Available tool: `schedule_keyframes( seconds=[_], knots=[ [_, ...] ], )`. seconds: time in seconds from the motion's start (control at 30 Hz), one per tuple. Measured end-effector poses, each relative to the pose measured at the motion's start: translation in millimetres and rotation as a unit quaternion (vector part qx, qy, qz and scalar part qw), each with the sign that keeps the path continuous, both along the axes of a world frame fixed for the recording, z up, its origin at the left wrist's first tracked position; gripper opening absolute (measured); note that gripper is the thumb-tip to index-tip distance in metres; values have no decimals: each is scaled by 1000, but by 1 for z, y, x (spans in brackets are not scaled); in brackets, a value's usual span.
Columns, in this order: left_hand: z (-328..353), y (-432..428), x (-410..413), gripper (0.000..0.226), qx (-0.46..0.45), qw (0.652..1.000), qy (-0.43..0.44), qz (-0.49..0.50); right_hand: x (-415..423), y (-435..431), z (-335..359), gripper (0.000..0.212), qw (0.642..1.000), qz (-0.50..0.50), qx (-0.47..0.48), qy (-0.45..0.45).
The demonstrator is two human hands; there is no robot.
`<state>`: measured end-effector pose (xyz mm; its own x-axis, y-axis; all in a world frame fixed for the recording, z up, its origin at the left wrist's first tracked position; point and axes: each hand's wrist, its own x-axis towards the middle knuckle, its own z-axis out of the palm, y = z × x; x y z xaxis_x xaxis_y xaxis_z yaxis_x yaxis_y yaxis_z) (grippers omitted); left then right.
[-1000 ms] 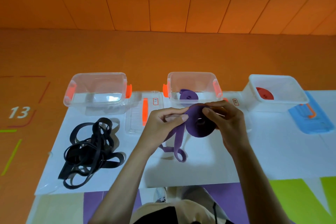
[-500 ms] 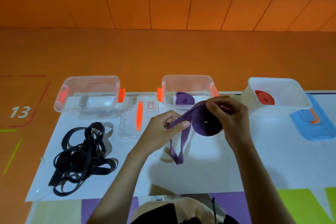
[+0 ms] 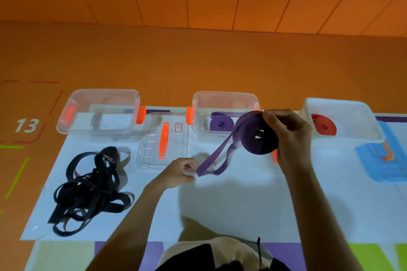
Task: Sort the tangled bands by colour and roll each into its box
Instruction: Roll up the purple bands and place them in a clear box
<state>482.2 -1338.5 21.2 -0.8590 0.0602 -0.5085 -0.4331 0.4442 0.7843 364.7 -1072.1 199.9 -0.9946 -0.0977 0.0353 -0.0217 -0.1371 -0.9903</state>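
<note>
My right hand (image 3: pixel 288 136) grips a rolled purple band (image 3: pixel 258 136) held above the white sheet, in front of the middle clear box (image 3: pixel 224 97). Its loose end hangs down to the left, where my left hand (image 3: pixel 179 171) pinches the tail (image 3: pixel 211 165). A finished purple roll (image 3: pixel 221 122) lies inside the middle box. A red roll (image 3: pixel 323 127) sits in the white box (image 3: pixel 352 105) on the right. A tangle of black bands (image 3: pixel 88 189) lies on the sheet at the left, in front of the left clear box (image 3: pixel 99 94), which holds no band.
A clear lid with an orange handle (image 3: pixel 163 141) lies between the left and middle boxes. A blue lid (image 3: pixel 383 160) rests to the right of the white box. The white sheet (image 3: pixel 242 204) covers the table; orange floor lies beyond the boxes.
My left hand has slid down and left along the purple band, drawing the tail out straight. My right hand has lifted the roll up and to the right.
</note>
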Motion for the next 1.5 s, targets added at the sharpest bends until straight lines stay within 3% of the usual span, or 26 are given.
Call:
schedule_keyframes(
  seconds=[0.17,0.27,0.53,0.73,0.83,0.97,1.1,1.17,1.23,1.33,1.5],
  knots=[
    [-19,17,-3,23,-29,998,47,30,-6,6,-5,1,1000,-2,6,-13],
    [-23,20,-2,21,-39,994,76,65,-9,11,-8,12,1000,-8,11,-21],
    [-33,11,10,16,-75,981,70,164,-13,20,-10,18,998,-56,1,-33],
    [-32,2,27,41,-97,971,39,215,-12,26,-8,10,996,-79,-13,-42],
    [-28,1,41,50,-15,973,13,232,-9,23,-8,9,996,-82,-4,-44],
    [-25,-9,65,40,121,968,-26,217,-1,21,-10,10,994,-101,-4,-43],
    [-27,-25,94,25,313,914,-90,241,11,24,-16,8,991,-122,11,-49],
    [-27,-35,108,24,343,906,-92,229,18,26,-18,10,990,-135,14,-48],
    [-26,-43,120,23,323,925,-94,174,25,27,-19,9,989,-139,16,-46],
    [-27,-42,129,40,224,961,-130,97,38,26,-21,9,989,-138,30,-43],
    [-28,-12,114,58,95,986,-89,107,62,18,-16,14,993,-100,68,-1]
  ],
)
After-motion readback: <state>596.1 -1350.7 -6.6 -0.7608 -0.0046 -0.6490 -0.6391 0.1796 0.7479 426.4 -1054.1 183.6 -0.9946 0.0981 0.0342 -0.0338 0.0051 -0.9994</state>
